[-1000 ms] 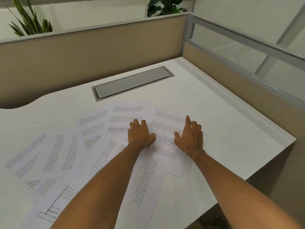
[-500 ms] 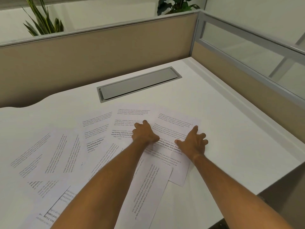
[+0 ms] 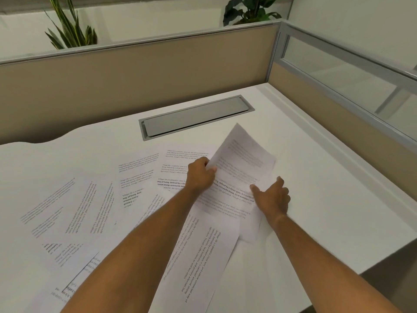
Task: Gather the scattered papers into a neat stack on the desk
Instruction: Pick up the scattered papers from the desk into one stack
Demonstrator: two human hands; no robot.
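Several printed white sheets lie scattered and overlapping across the white desk (image 3: pixel 327 199). The rightmost sheet (image 3: pixel 243 159) is lifted at its far end, tilted up off the desk. My left hand (image 3: pixel 199 175) pinches that sheet's left edge. My right hand (image 3: pixel 272 198) grips its lower right part, thumb on top. Another sheet (image 3: pixel 203 256) lies lengthwise between my forearms near the front edge. Further sheets (image 3: pixel 94 204) spread out to the left, partly hidden under my left arm.
A grey metal cable hatch (image 3: pixel 194 117) is set into the desk behind the papers. Beige partition panels (image 3: pixel 135 86) close the back and right sides, the right one with glass above. The desk's right front corner (image 3: pixel 361 271) drops off near my right arm. Plants stand behind the partition.
Both hands, which lay flat on the right sheet, have closed on its edges and raised its far end off the desk. The view has shifted slightly.
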